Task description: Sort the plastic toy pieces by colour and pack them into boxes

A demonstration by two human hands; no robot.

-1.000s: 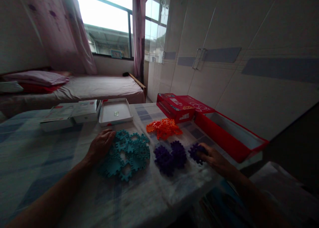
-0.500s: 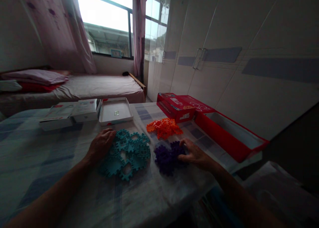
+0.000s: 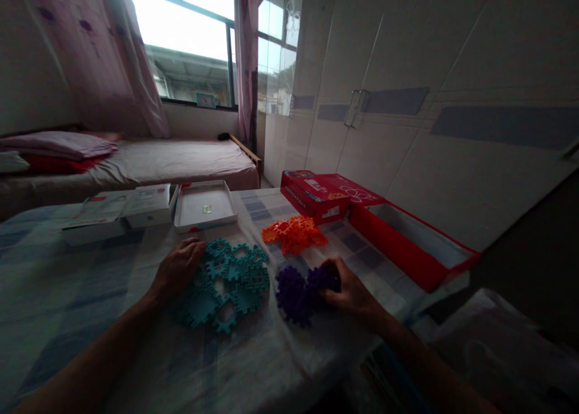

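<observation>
A loose pile of teal interlocking plastic pieces (image 3: 244, 273) with toothed edges lies on the table in front of me. At the pile's left edge rests my left hand (image 3: 180, 264), its fingers stretched out and touching the outer pieces; the fingertips are partly hidden. To the right is a smaller heap of purple interlocking pieces (image 3: 293, 296). My right hand (image 3: 350, 287) pinches the right part of that heap between thumb and fingers. Just behind the purple heap sit orange interlocking pieces (image 3: 296, 234), which neither hand touches.
An open red box (image 3: 398, 236) and a closed red box (image 3: 312, 198) stand at the back right. White boxes (image 3: 147, 206) and a shallow white tray (image 3: 205, 221) are at the back left. The checked cloth (image 3: 113, 275) covers the table. Beyond are a bed (image 3: 181, 157) and a wardrobe (image 3: 407, 154).
My right hand's fingers have closed further around the right part of the purple heap, which has shifted slightly. My left hand stays beside the teal pile. The view has shifted a little.
</observation>
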